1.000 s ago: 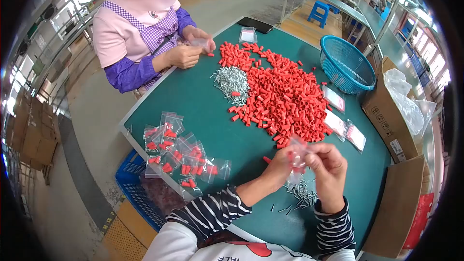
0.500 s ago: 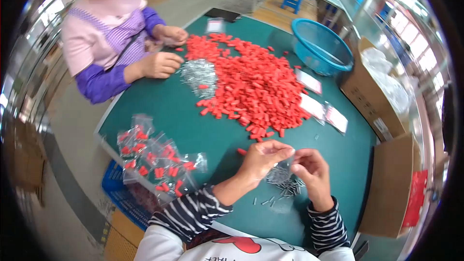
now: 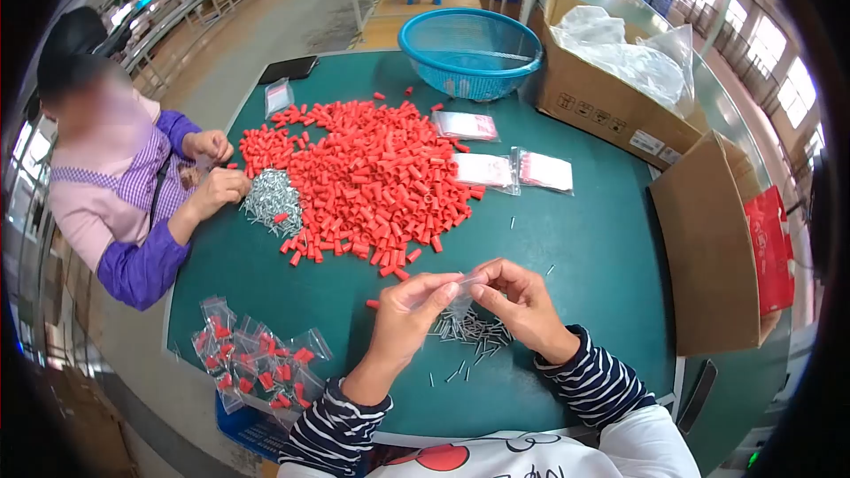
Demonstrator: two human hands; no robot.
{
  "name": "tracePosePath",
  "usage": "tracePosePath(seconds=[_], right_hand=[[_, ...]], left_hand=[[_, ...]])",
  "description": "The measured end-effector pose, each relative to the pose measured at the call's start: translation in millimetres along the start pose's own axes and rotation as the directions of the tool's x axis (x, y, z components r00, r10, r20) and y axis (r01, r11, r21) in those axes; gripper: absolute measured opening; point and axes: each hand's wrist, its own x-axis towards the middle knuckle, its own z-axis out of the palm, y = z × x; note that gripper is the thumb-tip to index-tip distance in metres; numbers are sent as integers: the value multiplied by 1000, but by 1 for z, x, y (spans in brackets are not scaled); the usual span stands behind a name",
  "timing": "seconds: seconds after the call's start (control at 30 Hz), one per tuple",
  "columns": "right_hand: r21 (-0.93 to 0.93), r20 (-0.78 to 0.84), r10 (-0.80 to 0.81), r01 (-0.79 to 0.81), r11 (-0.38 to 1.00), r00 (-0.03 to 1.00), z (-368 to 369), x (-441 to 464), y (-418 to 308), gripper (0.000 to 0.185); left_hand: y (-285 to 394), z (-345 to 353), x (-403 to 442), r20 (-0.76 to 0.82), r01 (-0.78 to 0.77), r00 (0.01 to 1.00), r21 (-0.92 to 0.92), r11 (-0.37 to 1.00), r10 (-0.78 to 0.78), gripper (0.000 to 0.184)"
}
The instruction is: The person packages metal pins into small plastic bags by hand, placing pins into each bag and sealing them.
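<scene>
Left hand (image 3: 403, 323) and right hand (image 3: 522, 305) meet at a small clear bag (image 3: 465, 286), each pinching it between thumb and fingers. Bag held up between the fingertips, at its upper edge as far as can be seen; contents too small to make out.

Directly below the grip: a loose heap of screws (image 3: 478, 331) on the green table (image 3: 602, 248), a few strays toward the wearer. One red cap (image 3: 372, 304) lies just beside the left hand, on its outer side.

Beyond the grip and a little left: a broad mound of red caps (image 3: 381, 177), nearest ones close to the left fingers. At the mound's left edge, a second heap of screws (image 3: 273, 204), one red cap on top. Left of the grip, near the table's edge: a cluster of filled bags (image 3: 257, 358), red caps showing through, overlapping.

Ahead and slightly right: flat packs (image 3: 546, 172) beside the mound. Farther ahead, a blue basket (image 3: 469, 53). Well right, a cardboard box (image 3: 713, 248) stands on its side; beyond it, another box (image 3: 611, 102) holding clear plastic (image 3: 620, 53).

Far left, across the mound: a co-worker (image 3: 115, 177), purple sleeves, both hands near the second heap.
</scene>
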Motion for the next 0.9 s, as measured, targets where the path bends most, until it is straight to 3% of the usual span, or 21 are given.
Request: tracePosePath(seconds=[0.13, 0.33, 0.57, 0.67, 0.73, 0.9], right_hand=[[-11, 16, -6, 6, 1000, 1000, 2, 0, -10, 22], [-104, 38, -91, 95, 990, 995, -1, 0, -11, 30], [-148, 30, -198, 200, 968, 980, -9, 3, -13, 27], [-224, 98, -189, 207, 952, 977, -11, 3, -24, 20], [-260, 133, -184, 214, 942, 974, -11, 2, -31, 17], [-405, 217, -240, 311, 860, 946, -13, 3, -27, 11]], left_hand=[[-6, -8, 1, -14, -88, 996, 177, 980, 92, 11], [-8, -4, 1, -28, -293, 951, 255, 922, 309, 9], [-14, -11, 3, 121, -513, 833, 536, 670, 540, 30], [-12, -12, 5, 187, -576, 774, 607, 548, 605, 33], [-8, -11, 7, 242, -611, 728, 654, 447, 641, 33], [-6, -7, 6, 295, -623, 709, 688, 373, 640, 34]])
